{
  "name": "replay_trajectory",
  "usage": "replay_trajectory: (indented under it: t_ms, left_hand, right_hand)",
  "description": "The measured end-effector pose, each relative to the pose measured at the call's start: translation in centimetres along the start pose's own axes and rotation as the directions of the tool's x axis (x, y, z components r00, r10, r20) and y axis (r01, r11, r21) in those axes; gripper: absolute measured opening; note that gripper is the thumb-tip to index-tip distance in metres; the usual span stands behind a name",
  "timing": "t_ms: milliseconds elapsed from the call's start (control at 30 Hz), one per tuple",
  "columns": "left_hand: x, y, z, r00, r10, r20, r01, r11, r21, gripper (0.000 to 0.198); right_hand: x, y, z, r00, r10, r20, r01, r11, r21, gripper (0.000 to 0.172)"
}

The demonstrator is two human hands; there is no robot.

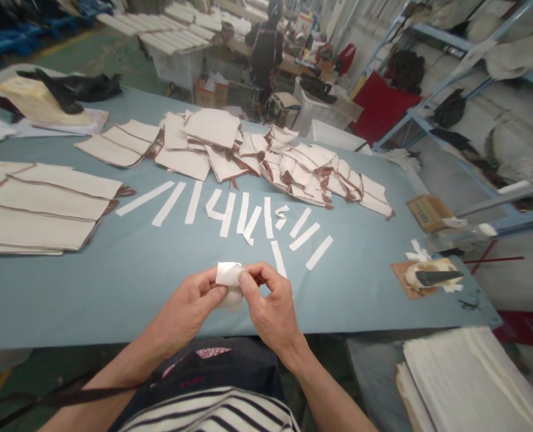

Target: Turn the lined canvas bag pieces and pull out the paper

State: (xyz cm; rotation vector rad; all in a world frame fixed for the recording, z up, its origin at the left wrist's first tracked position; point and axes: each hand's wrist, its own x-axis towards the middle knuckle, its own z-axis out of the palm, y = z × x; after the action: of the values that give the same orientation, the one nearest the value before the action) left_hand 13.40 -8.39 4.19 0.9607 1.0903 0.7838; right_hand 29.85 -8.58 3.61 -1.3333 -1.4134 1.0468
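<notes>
Pinching a small white folded strip of tape or paper point(228, 273) between thumb and fingertips of the left hand point(194, 306) and the right hand point(270, 309), both closed narrowly on it, just above the near edge of the wide pale-blue cloth-covered table point(90, 288) and close to the body. Under the strip, against the left fingers, a rounded white bit, perhaps a roll; too blurred to tell. Already laid out beyond the hands, in a loose slanting row across the middle of the table: a dozen or so flat white strips point(223, 215), mostly apart from one another, a few touching or crossing near the middle. Judging by that row, well into the laying-out of strips, with one more piece in hand and not yet put down. Farther back, heaped and overlapping: a long pile of cream fabric pieces edged with brown trim point(293, 168), none bearing a white strip as far as can be seen. At the left, squared up in a neat stack: larger cream fabric panels with brown edging point(36, 210). Share of either pile left to handle: impossible to tell. To the right, near the table's corner, a brown board with a pale lump and a dark-bladed tool point(428, 277) on it, untouched. Beyond the table, at another bench, a person in dark clothes point(266, 48), well apart.
</notes>
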Motion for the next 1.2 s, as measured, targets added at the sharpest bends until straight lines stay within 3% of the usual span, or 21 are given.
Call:
replay_trajectory:
  t_ms: [100, 200, 400, 533, 667, 767, 933, 1100, 1200]
  left_hand:
    - [0.3, -0.7, 1.2, 1.000, -0.017, 0.012, 0.016, 0.995, 0.097, 0.031]
    - [0.5, -1.9, 2.5, 0.996, -0.055, 0.067, 0.038, 0.972, 0.233, 0.030]
    - [1.1, -4.7, 4.7, 0.953, -0.182, 0.244, 0.103, 0.947, 0.303, 0.031]
    - [1.7, -6.1, 5.4, 0.977, -0.118, 0.178, 0.041, 0.921, 0.387, 0.032]
    - [1.6, -7.5, 4.6, 0.992, -0.113, 0.057, 0.081, 0.916, 0.393, 0.034]
    - [1.1, -8.5, 3.4, 0.989, -0.135, -0.054, 0.146, 0.920, 0.364, 0.033]
    - [-0.2, -10.3, 1.6, 0.955, -0.165, -0.248, 0.233, 0.932, 0.277, 0.034]
    - [-1.7, -11.6, 0.6, 0.896, -0.228, -0.380, 0.304, 0.941, 0.151, 0.034]
    - [-2.3, -12.0, 0.5, 0.849, -0.297, -0.436, 0.332, 0.943, 0.005, 0.034]
  right_hand:
    - [-0.2, 0.9, -0.6, 0.993, 0.044, -0.108, -0.034, 0.995, 0.092, 0.027]
    - [0.2, 2.2, -2.0, 0.955, 0.112, -0.276, -0.062, 0.981, 0.182, 0.033]
    - [2.9, 4.6, -7.9, 0.839, 0.235, -0.490, -0.072, 0.941, 0.330, 0.034]
    - [6.0, 5.3, -12.2, 0.801, 0.233, -0.552, -0.035, 0.938, 0.346, 0.031]
    - [9.9, 5.7, -14.6, 0.794, 0.224, -0.565, -0.019, 0.938, 0.345, 0.026]
    - [12.8, 5.9, -14.2, 0.807, 0.189, -0.560, 0.003, 0.946, 0.324, 0.028]
    - [17.5, 7.0, -11.1, 0.836, 0.142, -0.529, 0.017, 0.959, 0.284, 0.040]
    - [21.3, 8.4, -8.7, 0.836, 0.124, -0.534, 0.017, 0.968, 0.251, 0.045]
    - [21.6, 8.6, -7.4, 0.876, 0.095, -0.472, 0.020, 0.973, 0.232, 0.043]
